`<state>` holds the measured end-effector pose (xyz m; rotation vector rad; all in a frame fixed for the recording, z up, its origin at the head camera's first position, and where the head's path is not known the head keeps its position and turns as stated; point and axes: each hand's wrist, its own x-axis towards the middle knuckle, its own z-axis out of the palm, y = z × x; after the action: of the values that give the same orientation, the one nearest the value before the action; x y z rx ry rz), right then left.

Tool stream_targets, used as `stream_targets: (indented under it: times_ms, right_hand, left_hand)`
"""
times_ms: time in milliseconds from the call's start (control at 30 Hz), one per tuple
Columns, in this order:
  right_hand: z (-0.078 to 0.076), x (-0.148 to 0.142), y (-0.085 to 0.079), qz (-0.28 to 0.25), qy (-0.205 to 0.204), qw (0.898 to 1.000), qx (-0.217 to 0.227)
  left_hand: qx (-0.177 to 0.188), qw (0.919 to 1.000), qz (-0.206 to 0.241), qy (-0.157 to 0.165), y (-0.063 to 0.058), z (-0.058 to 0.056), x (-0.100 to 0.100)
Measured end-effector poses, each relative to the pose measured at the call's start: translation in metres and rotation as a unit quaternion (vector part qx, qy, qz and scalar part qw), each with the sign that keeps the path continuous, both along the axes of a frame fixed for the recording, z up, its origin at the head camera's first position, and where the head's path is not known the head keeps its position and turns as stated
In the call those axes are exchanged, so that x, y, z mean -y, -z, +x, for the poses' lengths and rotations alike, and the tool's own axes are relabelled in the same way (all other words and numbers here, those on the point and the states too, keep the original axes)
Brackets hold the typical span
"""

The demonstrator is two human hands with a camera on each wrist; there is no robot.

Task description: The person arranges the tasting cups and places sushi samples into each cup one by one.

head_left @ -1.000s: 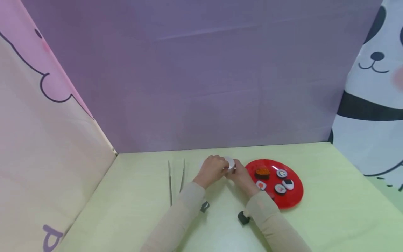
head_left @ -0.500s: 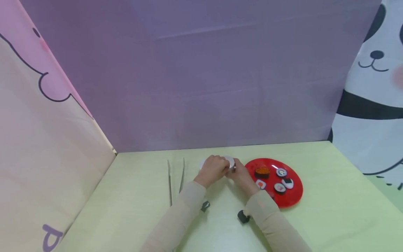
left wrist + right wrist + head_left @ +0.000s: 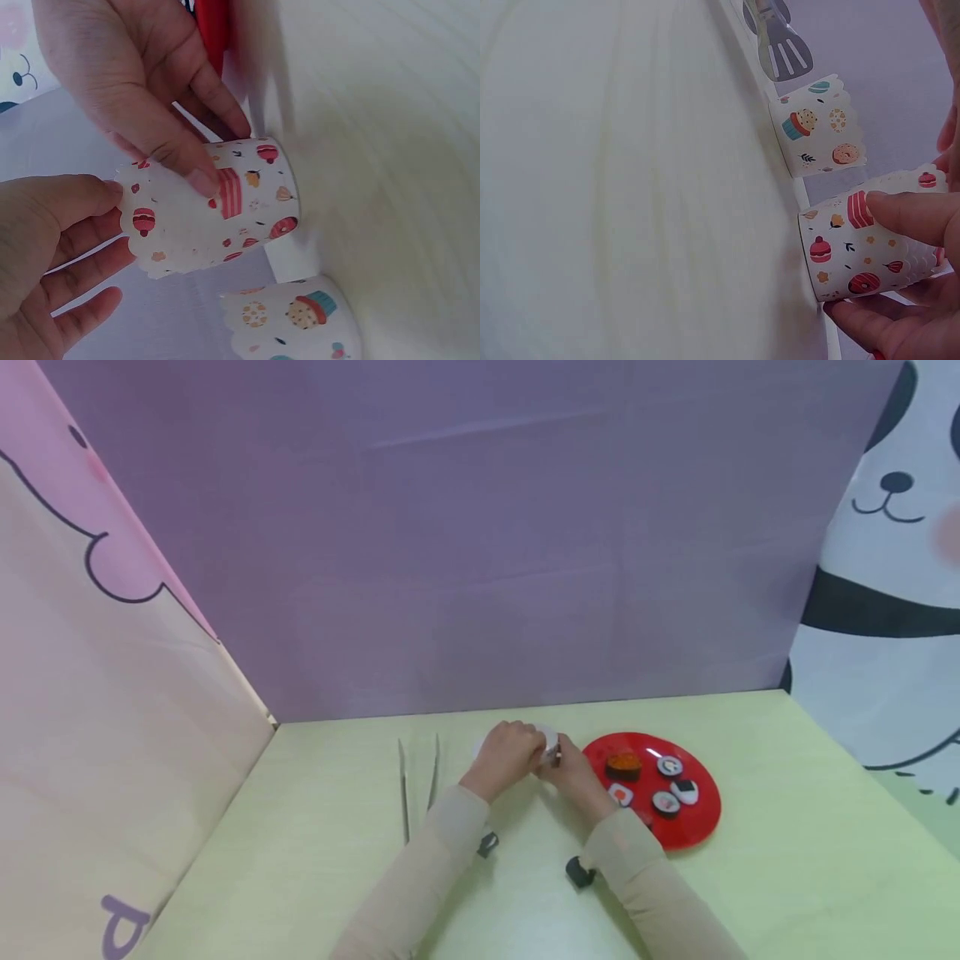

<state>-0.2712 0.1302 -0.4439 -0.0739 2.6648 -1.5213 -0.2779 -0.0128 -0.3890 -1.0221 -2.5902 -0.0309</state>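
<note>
A purple backdrop [image 3: 480,527] rises behind the far edge of the pale table [image 3: 750,760], with a panda-printed cloth [image 3: 873,543] beyond the table's right edge and a pale cloth [image 3: 112,718] along its left edge. Two beige sleeves [image 3: 420,885] reach from the near edge towards the middle of the far edge. The red plate [image 3: 697,831] lies to the right of the hands, near the far edge and partly covered by the right sleeve. Left of the hands, partly behind the left sleeve, lie two slender metal strips, probably one pair of tongs [image 3: 786,60], with a slotted end showing in the right wrist view.

The left hand [image 3: 504,756] pinches the scalloped rim of a printed paper cup [image 3: 870,251]; the right hand [image 3: 570,774] grips the same cup around its wall, thumb on the outside. This cup is upright near the table's far edge, between the hands; I cannot tell whether its base touches the table. A second cup [image 3: 817,127], also printed, stands upright just left of it. On the plate are several sushi pieces, among them an orange-topped one [image 3: 622,766], rolls [image 3: 666,803] and a white rice ball [image 3: 684,791]. A small dark block [image 3: 579,872] sits by the right cuff.
</note>
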Motion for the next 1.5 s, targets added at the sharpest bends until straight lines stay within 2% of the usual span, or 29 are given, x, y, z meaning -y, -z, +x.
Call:
stream_targets:
  times_ms: [333, 633, 767, 933, 1267, 1500]
  right_hand:
    - [-0.003, 0.001, -0.001, -0.011, 0.003, 1.0, 0.018]
    - [-0.004, 0.001, 0.0, -0.027, 0.003, 0.999, 0.029]
    - [-0.004, 0.002, 0.001, -0.028, 0.006, 0.999, 0.039]
    - [-0.004, 0.001, 0.002, -0.031, 0.001, 0.999, 0.026]
    - [-0.005, 0.001, 0.002, -0.025, 0.0, 0.999, 0.022]
    - [-0.002, 0.001, 0.0, -0.05, -0.007, 0.999, 0.001]
  left_hand:
    - [-0.043, 0.999, 0.01, -0.002, -0.009, 0.0, 0.005]
    - [-0.061, 0.9968, 0.051, 0.009, -0.02, 0.004, 0.011]
    - [-0.062, 0.9962, 0.061, 0.01, -0.025, 0.008, 0.015]
    - [-0.065, 0.9959, 0.06, 0.015, -0.027, 0.013, 0.019]
    - [-0.113, 0.9924, 0.041, 0.026, -0.026, 0.027, 0.03]
    - [-0.101, 0.9934, 0.038, 0.039, -0.022, 0.04, 0.041]
